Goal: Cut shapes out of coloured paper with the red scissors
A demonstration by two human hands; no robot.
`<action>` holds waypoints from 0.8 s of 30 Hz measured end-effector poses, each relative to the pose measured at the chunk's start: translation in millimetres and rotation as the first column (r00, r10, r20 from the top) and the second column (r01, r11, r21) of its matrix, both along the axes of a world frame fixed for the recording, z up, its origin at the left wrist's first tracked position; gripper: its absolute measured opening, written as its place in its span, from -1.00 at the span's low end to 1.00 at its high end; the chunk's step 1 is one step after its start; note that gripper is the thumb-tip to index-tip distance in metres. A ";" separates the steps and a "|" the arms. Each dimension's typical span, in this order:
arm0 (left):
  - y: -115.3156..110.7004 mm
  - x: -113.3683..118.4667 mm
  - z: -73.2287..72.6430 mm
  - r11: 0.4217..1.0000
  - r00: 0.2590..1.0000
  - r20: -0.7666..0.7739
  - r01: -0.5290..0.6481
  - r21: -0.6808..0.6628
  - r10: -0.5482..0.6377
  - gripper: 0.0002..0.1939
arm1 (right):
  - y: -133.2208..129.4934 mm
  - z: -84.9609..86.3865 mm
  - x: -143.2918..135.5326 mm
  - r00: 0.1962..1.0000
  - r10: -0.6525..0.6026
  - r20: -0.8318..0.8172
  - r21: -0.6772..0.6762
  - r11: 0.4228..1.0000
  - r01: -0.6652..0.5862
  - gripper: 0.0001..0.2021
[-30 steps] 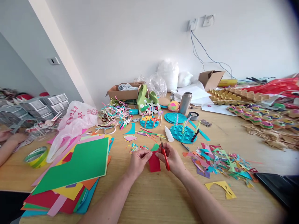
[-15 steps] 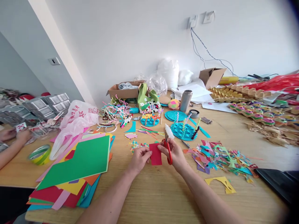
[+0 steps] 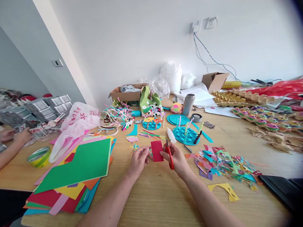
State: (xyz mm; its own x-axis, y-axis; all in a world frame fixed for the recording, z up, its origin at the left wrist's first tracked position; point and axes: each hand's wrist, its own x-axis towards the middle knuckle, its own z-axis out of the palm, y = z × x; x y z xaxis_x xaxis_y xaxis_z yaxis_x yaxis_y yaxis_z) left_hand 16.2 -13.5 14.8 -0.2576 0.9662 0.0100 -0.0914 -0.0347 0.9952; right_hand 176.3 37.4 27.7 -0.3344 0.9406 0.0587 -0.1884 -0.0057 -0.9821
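Note:
A small red paper rectangle [image 3: 157, 151] is held up over the table, pinched at its lower right edge by the thumb and finger of my right hand [image 3: 176, 159]. That same hand carries red-handled scissors [image 3: 170, 158], their blades pointing up and away from the paper. Beside the paper's left edge is my left hand [image 3: 139, 160], its thumb and curled fingers slightly apart and off the sheet. Small coloured paper bits [image 3: 135, 147] and a pink fish cutout [image 3: 132, 139] lie just beyond. A white glue bottle [image 3: 171, 135] lies behind the scissors.
Coloured paper sheets [image 3: 78, 167] and a tape roll [image 3: 39, 156] lie left. Paper scraps [image 3: 224, 162] and a yellow offcut [image 3: 224, 190] are right. Blue plates with pipe cleaners [image 3: 186, 135], a steel flask [image 3: 188, 105] and yarn [image 3: 115, 113] stand behind. Another person's hands [image 3: 21, 135] hold cards far left.
The red paper has risen slightly and tilted in my right hand. My left thumb has come off its left edge. The scissors stay in my right hand.

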 end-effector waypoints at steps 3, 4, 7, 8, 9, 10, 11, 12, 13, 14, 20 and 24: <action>0.6 -0.3 -0.6 1.000 1.000 -0.005 -0.019 0.005 0.019 -0.51 | 1.5 -0.1 1.4 1.000 -0.021 -0.019 0.004 1.000 0.021 -0.50; 0.8 -0.3 -0.8 1.000 1.000 -0.005 -0.028 0.003 0.028 -0.51 | 1.8 0.1 1.8 1.000 -0.022 -0.022 0.007 1.000 0.022 -0.51; 1.3 0.0 -1.5 0.999 0.999 0.003 -0.044 -0.004 0.044 -0.52 | 1.8 1.5 2.6 1.000 -0.014 -0.015 0.022 1.000 0.015 -0.52; 1.4 0.2 -1.5 0.999 0.999 0.002 -0.044 -0.003 0.044 -0.52 | 1.6 2.0 2.8 1.000 -0.015 -0.010 0.029 0.999 0.015 -0.53; 1.5 0.4 -1.1 0.999 0.999 0.002 -0.044 0.001 0.044 -0.53 | 1.4 2.5 2.9 1.000 -0.015 -0.003 0.034 0.999 0.015 -0.53; 1.4 0.6 -0.3 0.999 0.999 0.006 -0.048 0.009 0.048 -0.54 | 1.2 2.9 2.9 1.000 -0.017 0.003 0.037 0.999 0.017 -0.54; 1.2 0.9 1.0 0.998 0.999 0.013 -0.052 0.018 0.052 -0.54 | 1.0 3.1 2.7 1.000 -0.018 0.010 0.037 0.999 0.018 -0.54; 0.8 1.4 2.8 0.998 0.998 0.026 -0.055 0.026 0.054 -0.54 | 0.7 3.2 2.5 1.000 -0.014 0.014 0.034 0.999 0.013 -0.53; 0.2 2.0 4.8 0.998 0.998 0.041 -0.054 0.031 0.052 -0.53 | 0.4 3.1 2.2 1.000 -0.002 0.016 0.027 1.000 0.002 -0.53; -0.7 2.8 6.9 0.999 0.998 0.055 -0.040 0.030 0.038 -0.53 | 0.0 2.8 1.8 1.000 0.013 0.013 0.021 1.000 -0.013 -0.52; -4.6 7.5 8.6 0.993 0.993 0.031 0.111 -0.041 -0.110 -0.64 | -3.3 3.1 0.1 0.997 0.077 -0.003 0.019 0.997 -0.077 -0.50; -2.0 7.4 2.3 0.996 0.998 0.023 0.061 -0.060 -0.060 -0.67 | -4.2 3.5 -0.2 0.996 0.079 0.046 0.028 0.996 -0.080 -0.48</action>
